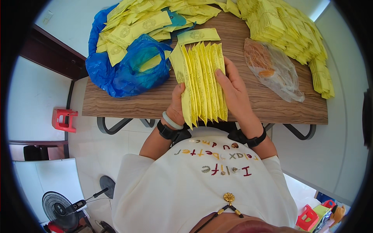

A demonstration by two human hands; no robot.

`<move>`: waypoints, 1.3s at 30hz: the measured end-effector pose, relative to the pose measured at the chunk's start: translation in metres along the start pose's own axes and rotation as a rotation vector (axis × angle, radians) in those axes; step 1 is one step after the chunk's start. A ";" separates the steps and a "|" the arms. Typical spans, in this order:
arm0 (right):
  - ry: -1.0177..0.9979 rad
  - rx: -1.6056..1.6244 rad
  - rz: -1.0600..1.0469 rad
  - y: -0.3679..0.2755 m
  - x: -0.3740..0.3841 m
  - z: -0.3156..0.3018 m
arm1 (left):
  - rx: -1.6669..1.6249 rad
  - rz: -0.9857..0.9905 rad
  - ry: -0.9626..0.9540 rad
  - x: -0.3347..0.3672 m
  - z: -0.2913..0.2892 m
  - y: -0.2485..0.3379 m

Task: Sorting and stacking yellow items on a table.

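A fanned stack of yellow paper packets (203, 83) stands upright between my hands at the table's front edge. On its left side my left hand (177, 103) is closed, thumb on the outermost packet and the other fingers mostly hidden behind. From the right, my right hand (234, 87) grips the same stack, its thumb along the end packet. Just beyond the stack a single yellow packet (199, 35) lies flat on the wooden table (128, 105). A blue plastic bag (130, 77) gapes left of my left hand, with yellow paper inside.
Loose yellow packets (136, 27) heap up at the far left. Bundled yellow packets (278, 29) are piled at the far right. Nearer on the right lies a clear plastic bag (281, 83) of tan rubber bands (258, 56). A red stool (65, 120) and a fan (60, 209) stand on the floor.
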State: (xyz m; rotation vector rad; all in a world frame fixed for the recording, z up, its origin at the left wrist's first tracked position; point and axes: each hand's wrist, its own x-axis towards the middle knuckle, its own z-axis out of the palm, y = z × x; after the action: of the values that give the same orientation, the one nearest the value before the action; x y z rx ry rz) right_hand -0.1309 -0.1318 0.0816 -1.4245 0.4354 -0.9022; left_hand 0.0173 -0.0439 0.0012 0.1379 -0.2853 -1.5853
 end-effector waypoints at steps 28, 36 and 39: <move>0.008 0.047 -0.002 0.006 -0.007 0.005 | 0.114 0.021 0.098 -0.011 0.013 -0.003; -0.015 0.020 0.038 0.000 -0.010 0.003 | 0.136 0.066 0.085 -0.012 0.006 -0.004; 0.007 0.005 0.042 0.002 -0.009 -0.001 | 0.153 0.105 0.161 -0.015 0.011 -0.005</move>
State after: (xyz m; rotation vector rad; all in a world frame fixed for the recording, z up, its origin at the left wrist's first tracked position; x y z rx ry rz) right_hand -0.1364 -0.1262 0.0770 -1.4032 0.4672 -0.8741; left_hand 0.0097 -0.0282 0.0094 0.3624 -0.2831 -1.4389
